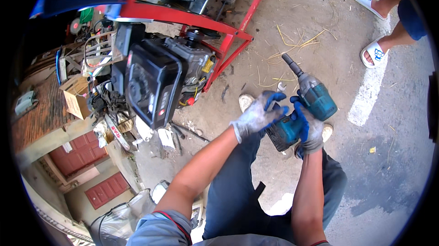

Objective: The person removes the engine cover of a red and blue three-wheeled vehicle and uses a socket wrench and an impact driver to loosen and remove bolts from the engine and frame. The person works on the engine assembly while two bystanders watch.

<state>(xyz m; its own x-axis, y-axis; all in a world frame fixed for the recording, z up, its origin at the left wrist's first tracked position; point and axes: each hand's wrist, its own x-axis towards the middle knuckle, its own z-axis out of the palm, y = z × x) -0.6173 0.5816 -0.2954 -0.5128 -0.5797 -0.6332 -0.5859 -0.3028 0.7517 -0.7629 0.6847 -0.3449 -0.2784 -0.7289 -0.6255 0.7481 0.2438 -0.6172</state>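
My right hand [310, 127], in a grey work glove with blue fingers, is wrapped around the handle of a teal cordless impact wrench [318, 98]. The tool's dark socket points up and to the left, away from me, and its battery end hangs toward my left side. Beside that battery end is my gloved left hand [256, 114], its fingers apart and slightly bent. Its fingertips come close to the tool; whether they touch it I cannot tell. On the ground past my hands lies a small pale metal piece [281, 86], partly hidden.
A black engine [157, 81] sits at the left under a red metal frame [226, 49]. Another person's feet in white slides [376, 54] stand at the upper right. Farther left are a chainsaw [116, 131], a cardboard box [75, 95] and assorted parts. Straw [299, 43] litters the ground.
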